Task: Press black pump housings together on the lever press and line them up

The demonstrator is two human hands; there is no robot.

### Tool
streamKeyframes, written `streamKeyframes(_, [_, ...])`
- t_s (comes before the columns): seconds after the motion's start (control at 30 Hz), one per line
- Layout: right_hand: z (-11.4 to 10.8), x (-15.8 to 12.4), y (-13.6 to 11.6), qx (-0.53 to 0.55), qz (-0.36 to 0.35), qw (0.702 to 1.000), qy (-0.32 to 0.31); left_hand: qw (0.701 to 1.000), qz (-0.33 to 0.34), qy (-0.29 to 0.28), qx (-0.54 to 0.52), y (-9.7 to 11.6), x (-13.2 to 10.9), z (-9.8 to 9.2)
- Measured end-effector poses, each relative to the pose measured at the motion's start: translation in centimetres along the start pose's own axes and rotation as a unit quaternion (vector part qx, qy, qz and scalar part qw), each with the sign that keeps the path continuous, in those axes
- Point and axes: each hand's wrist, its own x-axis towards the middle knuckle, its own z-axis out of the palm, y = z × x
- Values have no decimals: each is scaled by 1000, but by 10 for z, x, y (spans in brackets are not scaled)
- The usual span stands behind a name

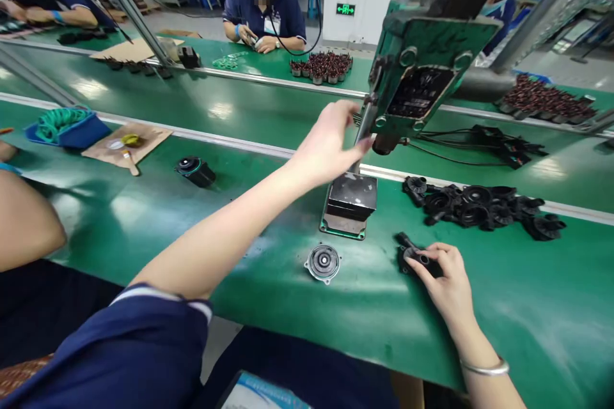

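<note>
My left hand [330, 144] is raised beside the green press [426, 70], at its metal rod. Its fingers are curved, with a gap between them and the thumb; I cannot tell whether it touches the rod. Below stands the black block [352, 195] of the press base. In front of it on the bench lies a round motor part [323, 262] with a metal flange, a shaft at its centre. To the right, my right hand [446, 275] grips a black plastic pump housing [407, 255] with a pipe stub, low over the green bench.
Several black housings [474, 204] lie in a heap at the right. A black motor [194, 170] stands at the left. Farther left are a brush [129, 163] on cardboard and a blue bin [70, 131] of green rings. A co-worker [263, 6] sits across the line.
</note>
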Motion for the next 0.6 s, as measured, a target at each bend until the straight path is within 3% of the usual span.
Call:
streamKeyframes(0.03, [0,0,-1,-13,2,1000,10,998,22,-41,39,1,-26,-12])
streamKeyframes(0.1, [-1,-1,-5,-35,-6,999,6,981,20,-175,84,-4,-81,-30])
streamKeyframes(0.17, [-4,-2,-12,-45,-32,998,-44,958,-12,-272,94,-21,-128,-36])
streamKeyframes(0.27, [-10,-5,-27,-51,-73,985,-147,957,-37,-279,72,-56,-172,-23])
streamKeyframes(0.4, [-18,-8,-41,-59,-92,972,-208,969,-47,-244,11,-84,-183,7])
streamKeyframes(0.6, [-6,-16,-41,5,-22,987,-158,968,-42,-244,-31,-88,-169,32])
